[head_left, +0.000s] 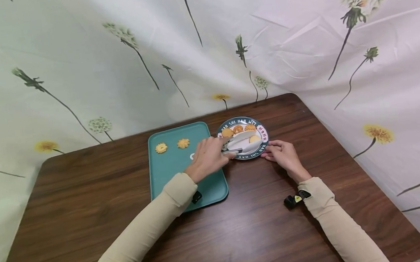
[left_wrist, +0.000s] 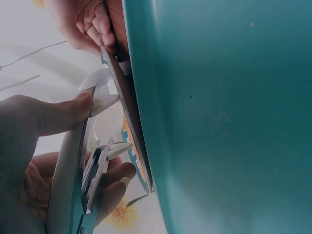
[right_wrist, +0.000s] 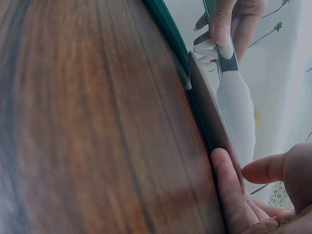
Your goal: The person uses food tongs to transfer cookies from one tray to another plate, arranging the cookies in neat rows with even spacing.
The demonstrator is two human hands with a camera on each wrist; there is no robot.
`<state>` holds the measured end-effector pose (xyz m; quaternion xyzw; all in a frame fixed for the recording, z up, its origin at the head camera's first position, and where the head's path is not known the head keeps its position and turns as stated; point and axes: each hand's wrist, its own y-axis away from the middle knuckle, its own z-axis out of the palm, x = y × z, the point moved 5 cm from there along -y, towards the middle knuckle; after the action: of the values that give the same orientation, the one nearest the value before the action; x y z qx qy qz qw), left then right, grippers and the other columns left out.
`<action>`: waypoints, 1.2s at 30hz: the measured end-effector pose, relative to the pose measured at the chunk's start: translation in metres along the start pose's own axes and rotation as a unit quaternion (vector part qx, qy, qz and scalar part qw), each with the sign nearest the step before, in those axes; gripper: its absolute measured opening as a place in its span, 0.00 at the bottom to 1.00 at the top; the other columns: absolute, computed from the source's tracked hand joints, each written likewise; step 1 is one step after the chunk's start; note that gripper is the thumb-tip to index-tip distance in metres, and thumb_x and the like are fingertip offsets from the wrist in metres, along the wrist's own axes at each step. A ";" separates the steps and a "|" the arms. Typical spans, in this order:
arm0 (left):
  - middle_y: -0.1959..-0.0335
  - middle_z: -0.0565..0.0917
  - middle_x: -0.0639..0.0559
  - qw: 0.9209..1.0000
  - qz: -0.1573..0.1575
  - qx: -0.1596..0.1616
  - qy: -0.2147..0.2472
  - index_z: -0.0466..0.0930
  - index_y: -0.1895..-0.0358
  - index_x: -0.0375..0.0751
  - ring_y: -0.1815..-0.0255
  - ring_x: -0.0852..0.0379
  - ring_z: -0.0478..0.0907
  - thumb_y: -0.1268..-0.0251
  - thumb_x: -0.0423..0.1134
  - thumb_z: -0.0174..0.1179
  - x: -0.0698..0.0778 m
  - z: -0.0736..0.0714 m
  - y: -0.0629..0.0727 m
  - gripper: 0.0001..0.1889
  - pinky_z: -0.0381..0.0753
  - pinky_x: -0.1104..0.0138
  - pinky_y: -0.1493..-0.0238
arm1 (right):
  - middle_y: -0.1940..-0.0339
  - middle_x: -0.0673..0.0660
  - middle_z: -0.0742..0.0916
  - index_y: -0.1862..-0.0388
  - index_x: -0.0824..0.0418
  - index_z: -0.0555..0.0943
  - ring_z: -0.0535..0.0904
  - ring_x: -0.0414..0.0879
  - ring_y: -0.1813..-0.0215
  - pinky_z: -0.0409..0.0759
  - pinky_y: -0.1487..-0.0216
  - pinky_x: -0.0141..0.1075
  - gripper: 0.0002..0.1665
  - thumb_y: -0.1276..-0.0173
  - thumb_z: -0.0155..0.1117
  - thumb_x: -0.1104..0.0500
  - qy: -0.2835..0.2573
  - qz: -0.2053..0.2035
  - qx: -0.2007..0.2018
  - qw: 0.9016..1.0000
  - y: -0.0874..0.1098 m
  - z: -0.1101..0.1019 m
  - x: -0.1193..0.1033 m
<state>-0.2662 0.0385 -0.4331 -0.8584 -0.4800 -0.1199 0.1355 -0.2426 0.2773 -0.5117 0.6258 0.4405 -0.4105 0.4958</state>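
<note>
At the left of the table (head_left: 88,190), a teal tray (head_left: 168,171) bore a flower-shaped cookie (head_left: 161,147) and, to its right, a second fluted cookie (head_left: 183,143). A white mark (head_left: 192,156) showed on the tray, partly covered by the left hand (head_left: 209,155), so it could not be read. That hand, of the two hands, gripped a pair of tongs (head_left: 241,136), thumb on one arm and fingers on the other.

The tongs reached over the plate (head_left: 249,156), their long axis running roughly left to right, handles toward the tray and pale tips pointing right. Their jaws stood apart, with a pale round cookie (head_left: 254,138) between the tips; whether they touched it could not be told.

The plate lay just right of the tray. Its dark rim carried white capitals, "HAO SHI HAO" along the top with a further short word hard to make out, and "HAO" and "SHI" again along the bottom, upside down. A pale patch (head_left: 263,134) on its right bore red Chinese characters, too small to read surely. Three browner cookies (head_left: 238,129) sat along its far side.

Farthest right, the right hand (head_left: 284,156) pinched the plate's edge, thumb above and a finger beneath.
</note>
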 end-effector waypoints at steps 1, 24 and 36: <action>0.81 0.71 0.53 1.000 0.000 0.001 0.000 0.83 0.34 0.44 0.85 0.61 0.54 0.33 0.53 0.72 0.000 0.000 0.000 0.29 0.52 0.69 0.84 | 0.41 0.73 0.87 0.29 0.73 0.72 0.89 0.33 0.64 0.87 0.55 0.28 0.25 0.19 0.53 0.63 0.001 0.000 -0.001 1.000 0.000 0.000 0.000; 0.85 0.59 0.57 1.000 0.004 0.012 -0.011 0.83 0.34 0.43 0.85 0.61 0.52 0.34 0.55 0.72 0.003 -0.010 0.004 0.30 0.51 0.69 0.83 | 0.49 0.66 0.90 0.31 0.74 0.73 0.89 0.33 0.64 0.87 0.55 0.27 0.23 0.19 0.54 0.63 -0.002 -0.004 -0.005 1.000 0.001 0.000 -0.002; 0.90 0.57 0.58 0.999 -0.006 0.046 -0.017 0.81 0.32 0.40 0.87 0.62 0.47 0.36 0.54 0.74 -0.016 -0.033 0.029 0.33 0.46 0.69 0.84 | 0.49 0.67 0.90 0.31 0.74 0.73 0.89 0.33 0.65 0.87 0.56 0.27 0.24 0.19 0.55 0.63 0.004 -0.002 -0.005 1.000 0.003 -0.001 -0.002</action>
<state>-0.2516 -0.0003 -0.4112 -0.8504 -0.4922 -0.0836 0.1661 -0.2406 0.2775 -0.5091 0.6240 0.4458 -0.4067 0.4965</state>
